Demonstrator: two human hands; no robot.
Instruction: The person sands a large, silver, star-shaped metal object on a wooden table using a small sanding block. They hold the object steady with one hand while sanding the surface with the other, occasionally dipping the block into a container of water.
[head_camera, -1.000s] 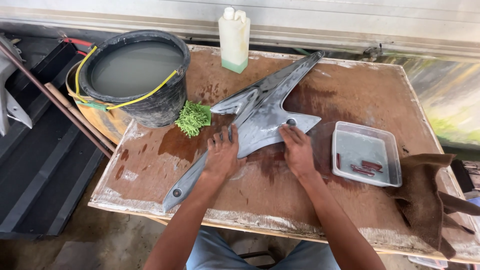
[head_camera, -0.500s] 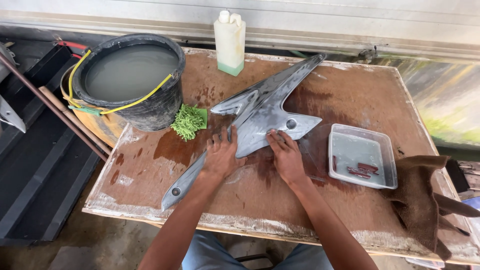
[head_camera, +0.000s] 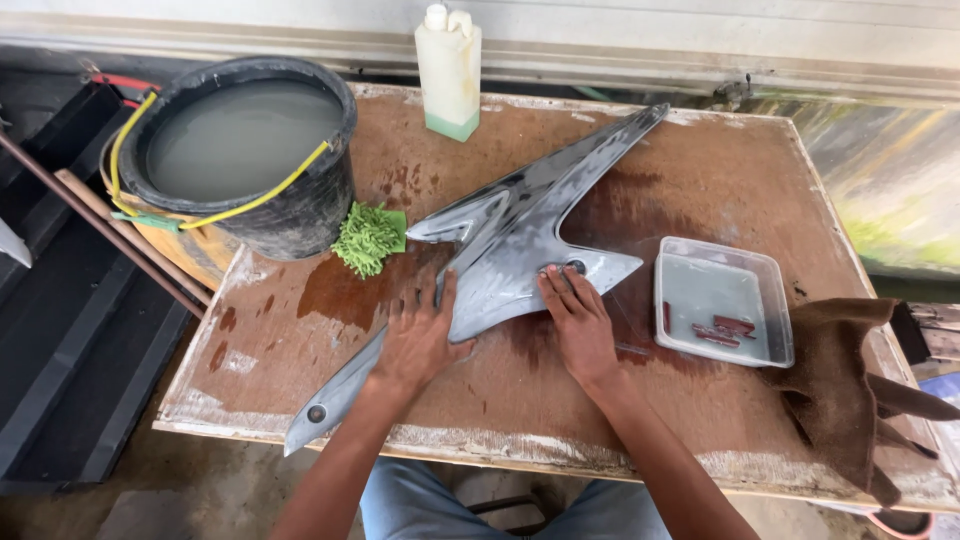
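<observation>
A wet brown table carries a grey panel, bucket, bottle, tray, green mitt and cloth.

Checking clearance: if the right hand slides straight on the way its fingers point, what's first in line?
The right hand lies flat on the grey panel, fingers pointing up and slightly left. Going on, it would first cross the panel's round hole, then the panel's long upper arm. Beyond that, probably bare wet table.

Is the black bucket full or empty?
Nearly full: the black bucket stands upright, with murky grey water reaching close to its rim.

Brown cloth partly beyond right edge
</observation>
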